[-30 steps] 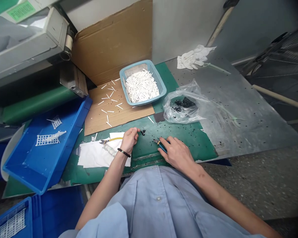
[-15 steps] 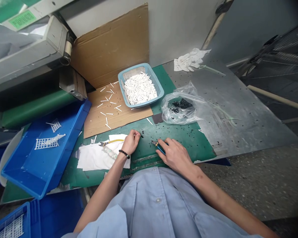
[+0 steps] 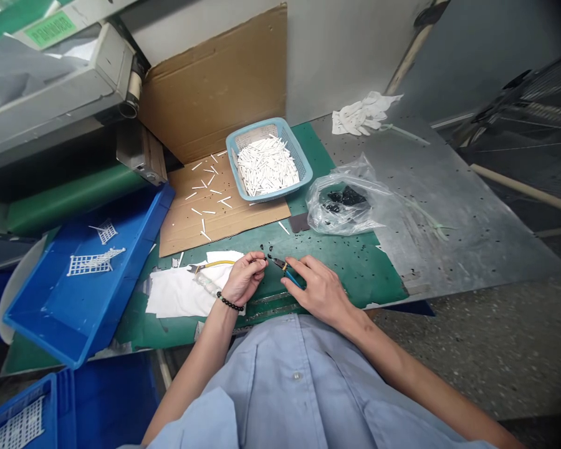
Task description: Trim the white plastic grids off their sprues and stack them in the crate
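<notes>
My left hand [image 3: 245, 276] is closed in a pinch on a small black piece [image 3: 265, 258], whose shape is too small to make out. In my right hand [image 3: 321, 288] is a pair of side cutters [image 3: 287, 272] with blue and yellow handles. The cutters' tips point left and are close to the pinched piece; whether they touch it I cannot tell. A couple of tiny black bits lie on the green mat [image 3: 355, 268] just beyond my fingers. Under and beside my left wrist is a white cloth [image 3: 172, 293], with yellow-handled cutters [image 3: 215, 264] on it.
A light blue basket [image 3: 303, 159] of white sticks stands on cardboard [image 3: 243, 221] scattered with more sticks. Right of it lies a clear plastic bag [image 3: 374, 209] with black pieces. White gloves [image 3: 362, 115] rest farther back. A blue bin [image 3: 56, 312] holding white grids is at left.
My right hand has brought the side cutters left and slightly up to my left fingertips. My left hand has turned a little, showing more of its curled fingers.
</notes>
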Demonstrator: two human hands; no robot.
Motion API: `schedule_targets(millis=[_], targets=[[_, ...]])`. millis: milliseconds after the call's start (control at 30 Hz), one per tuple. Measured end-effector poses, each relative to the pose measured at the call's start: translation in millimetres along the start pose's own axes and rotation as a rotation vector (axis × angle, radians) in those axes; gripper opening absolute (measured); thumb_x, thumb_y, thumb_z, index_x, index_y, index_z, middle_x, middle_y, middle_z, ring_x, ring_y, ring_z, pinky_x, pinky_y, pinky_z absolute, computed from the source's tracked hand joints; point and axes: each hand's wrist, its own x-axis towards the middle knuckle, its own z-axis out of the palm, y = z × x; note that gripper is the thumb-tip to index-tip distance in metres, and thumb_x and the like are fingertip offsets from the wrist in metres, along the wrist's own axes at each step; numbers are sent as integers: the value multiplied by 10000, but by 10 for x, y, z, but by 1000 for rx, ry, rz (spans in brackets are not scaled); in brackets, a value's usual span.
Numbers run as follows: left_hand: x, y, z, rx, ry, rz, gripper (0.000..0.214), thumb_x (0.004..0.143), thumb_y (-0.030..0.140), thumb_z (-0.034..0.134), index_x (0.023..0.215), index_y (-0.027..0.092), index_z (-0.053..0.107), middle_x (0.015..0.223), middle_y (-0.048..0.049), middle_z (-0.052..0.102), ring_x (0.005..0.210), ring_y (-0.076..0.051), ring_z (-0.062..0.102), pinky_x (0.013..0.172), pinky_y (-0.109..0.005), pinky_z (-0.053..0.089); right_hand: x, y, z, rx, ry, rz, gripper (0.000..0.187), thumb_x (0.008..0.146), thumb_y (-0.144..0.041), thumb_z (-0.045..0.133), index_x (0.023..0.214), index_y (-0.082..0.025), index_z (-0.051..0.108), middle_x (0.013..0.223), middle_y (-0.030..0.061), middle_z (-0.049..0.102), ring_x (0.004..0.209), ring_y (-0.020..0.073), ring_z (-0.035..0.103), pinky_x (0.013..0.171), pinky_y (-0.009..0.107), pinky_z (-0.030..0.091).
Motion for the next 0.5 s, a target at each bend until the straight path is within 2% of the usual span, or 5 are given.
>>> schedule_targets(millis=[67,267,500], targets=[[-18,14,31,-1,1,2,321,611,188,804,881,102,653,657,6,555,525,-24,380,470,-154,261,-13,3,8,-44,-4,-26,367,920,-363,507,1240,-187,547,935,61,556,852,195,539,757,288,434],[-62,21,84,27,11,4,357,584,229,837,876,99,677,573,46,475,490,-14,326,448,-157,245,-13,-14,-26,-156,11,-84,372,938,-360,466,1246,-167,546,953,89,547,834,208,506,769,311,411],[-74,-12,50,51,5,-15,356,584,219,846,887,115,688,602,33,540,520,-14,422,482,-133,320,-5,-34,-61,-192,-10,-116,379,940,-351,463,1258,-161,540,958,91,547,830,211,487,770,319,393]])
